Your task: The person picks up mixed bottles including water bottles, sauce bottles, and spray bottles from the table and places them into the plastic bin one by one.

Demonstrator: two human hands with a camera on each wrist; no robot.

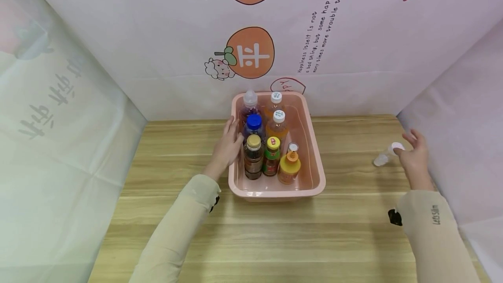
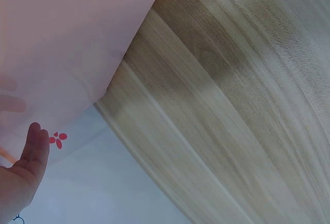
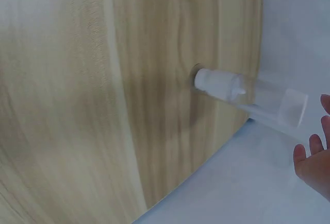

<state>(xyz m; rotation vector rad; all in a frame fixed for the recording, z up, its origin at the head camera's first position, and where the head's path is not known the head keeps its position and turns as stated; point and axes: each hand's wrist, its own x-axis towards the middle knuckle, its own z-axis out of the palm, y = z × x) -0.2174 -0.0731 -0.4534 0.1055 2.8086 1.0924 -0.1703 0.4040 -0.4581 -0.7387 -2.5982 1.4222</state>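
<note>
My left hand (image 1: 227, 146) rests at the left rim of a pink plastic basin (image 1: 319, 174), fingers extended, beside the basin's wall in the left wrist view. Several bottles stand in the basin: a dark bottle with a tan cap (image 1: 253, 158), a green-labelled one with a yellow cap (image 1: 271, 160), a yellow squeeze bottle (image 1: 289, 168), a blue-capped bottle (image 1: 253, 123) and white-capped orange drinks (image 1: 278, 128). Over at the right, my right hand (image 1: 415, 160) has its fingers spread beside a slim clear-and-white bottle (image 3: 219, 84) standing on the table. The right wrist view shows a gap between them.
The wood-grain table (image 1: 275, 239) backs onto a white printed cloth (image 1: 169, 56), with further cloth walls at left and right. The basin stands against the back cloth. The slim bottle is close to the right cloth wall (image 1: 463, 143).
</note>
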